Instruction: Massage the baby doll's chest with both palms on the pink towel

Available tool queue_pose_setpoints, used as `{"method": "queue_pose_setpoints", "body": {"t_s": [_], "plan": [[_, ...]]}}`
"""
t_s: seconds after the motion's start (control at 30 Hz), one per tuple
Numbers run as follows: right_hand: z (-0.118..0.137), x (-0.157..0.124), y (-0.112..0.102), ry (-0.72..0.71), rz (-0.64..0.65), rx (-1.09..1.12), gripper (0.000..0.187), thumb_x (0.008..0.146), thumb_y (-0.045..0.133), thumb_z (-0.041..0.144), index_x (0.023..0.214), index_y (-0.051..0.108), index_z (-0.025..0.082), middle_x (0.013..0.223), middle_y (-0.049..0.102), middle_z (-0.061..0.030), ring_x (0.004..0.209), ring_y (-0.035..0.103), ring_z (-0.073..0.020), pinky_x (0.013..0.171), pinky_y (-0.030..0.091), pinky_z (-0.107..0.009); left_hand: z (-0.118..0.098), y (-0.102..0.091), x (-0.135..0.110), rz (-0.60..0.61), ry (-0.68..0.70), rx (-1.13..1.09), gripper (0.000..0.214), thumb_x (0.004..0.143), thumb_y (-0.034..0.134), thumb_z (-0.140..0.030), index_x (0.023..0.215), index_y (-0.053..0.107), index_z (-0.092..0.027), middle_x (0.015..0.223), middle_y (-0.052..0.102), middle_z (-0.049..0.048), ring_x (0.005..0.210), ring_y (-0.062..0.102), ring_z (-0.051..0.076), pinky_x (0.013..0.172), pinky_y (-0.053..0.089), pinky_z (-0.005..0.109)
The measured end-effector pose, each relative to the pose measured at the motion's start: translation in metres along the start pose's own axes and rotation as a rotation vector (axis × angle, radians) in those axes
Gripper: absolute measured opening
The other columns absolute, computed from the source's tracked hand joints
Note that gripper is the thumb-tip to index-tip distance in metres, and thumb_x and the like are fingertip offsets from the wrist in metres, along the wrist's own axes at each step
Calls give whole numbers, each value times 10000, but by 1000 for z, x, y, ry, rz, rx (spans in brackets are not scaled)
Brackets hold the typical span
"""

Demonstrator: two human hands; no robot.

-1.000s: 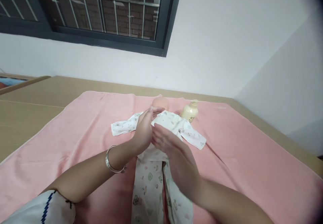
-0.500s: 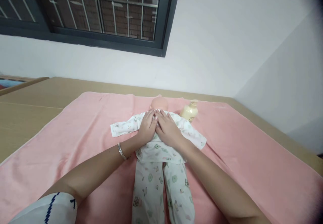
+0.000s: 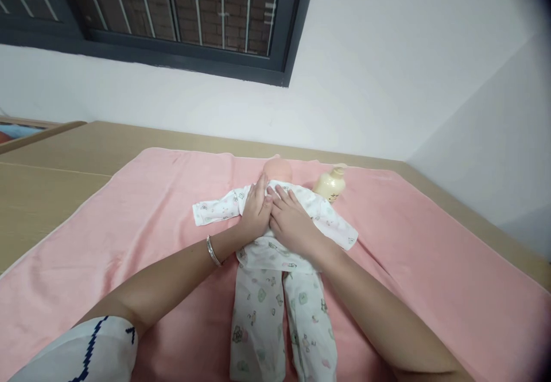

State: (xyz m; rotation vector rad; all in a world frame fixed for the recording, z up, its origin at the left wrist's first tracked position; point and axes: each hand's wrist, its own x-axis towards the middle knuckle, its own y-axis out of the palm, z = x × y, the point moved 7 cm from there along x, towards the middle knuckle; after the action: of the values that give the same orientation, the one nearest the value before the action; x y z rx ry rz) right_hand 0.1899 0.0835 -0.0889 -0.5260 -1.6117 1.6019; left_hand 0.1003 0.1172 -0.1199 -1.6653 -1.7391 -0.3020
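Note:
A baby doll (image 3: 278,169) lies on its back on a pink towel (image 3: 129,221), dressed in a white printed romper (image 3: 267,307) with sleeves spread to both sides. My left hand (image 3: 255,210) lies flat on the doll's chest, fingers stretched toward the neck. My right hand (image 3: 290,218) rests beside it on the chest, fingers also flat and slightly spread. The two hands touch along their inner edges. A silver bangle (image 3: 212,250) sits on my left wrist.
A cream pump bottle (image 3: 329,184) lies on the towel just right of the doll's head. The towel covers a tan wooden surface (image 3: 51,170) against a white wall. A dark-framed barred window (image 3: 172,15) is above.
My hands came down from above the doll and now lie flat, side by side, on its chest. The view has shifted slightly downward.

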Motion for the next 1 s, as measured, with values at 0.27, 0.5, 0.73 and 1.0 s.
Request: {"method": "queue_pose_setpoints", "body": {"t_s": [0.27, 0.5, 0.73, 1.0], "plan": [[-64, 7, 3, 333, -122, 134, 685, 1018, 263, 492, 1551, 286, 62, 1628, 211, -184, 1530, 138, -327, 1225, 188, -559, 5, 2, -1, -19, -21, -48, 603, 1035, 245, -505, 1577, 171, -251, 1624, 283, 104, 1506, 273, 242, 1258, 150, 487], [0, 4, 0, -27, -12, -22, 534, 1000, 329, 288, 1520, 397, 184, 1619, 286, -83, 1539, 127, -275, 1248, 76, -563, 11, 1, -2, -42, -55, -77, 661, 1028, 232, -543, 1588, 114, -213, 1638, 238, 124, 1514, 250, 239, 1251, 194, 455], [-75, 11, 3, 266, -51, 123, 694, 1031, 221, 521, 1570, 238, 83, 1646, 112, -179, 1540, 68, -308, 1233, 134, -562, 10, -1, -2, -68, -91, -104, 681, 1014, 260, -580, 1577, 179, -206, 1662, 161, 107, 1537, 172, 250, 1266, 148, 421], [-4, 5, -7, -106, -31, -54, 541, 1042, 263, 375, 1549, 329, 197, 1646, 198, -88, 1543, 109, -253, 1245, 29, -566, 14, -2, -4, -107, -154, -152, 647, 1024, 248, -549, 1575, 167, -219, 1659, 177, 101, 1535, 183, 232, 1264, 174, 425]]}}
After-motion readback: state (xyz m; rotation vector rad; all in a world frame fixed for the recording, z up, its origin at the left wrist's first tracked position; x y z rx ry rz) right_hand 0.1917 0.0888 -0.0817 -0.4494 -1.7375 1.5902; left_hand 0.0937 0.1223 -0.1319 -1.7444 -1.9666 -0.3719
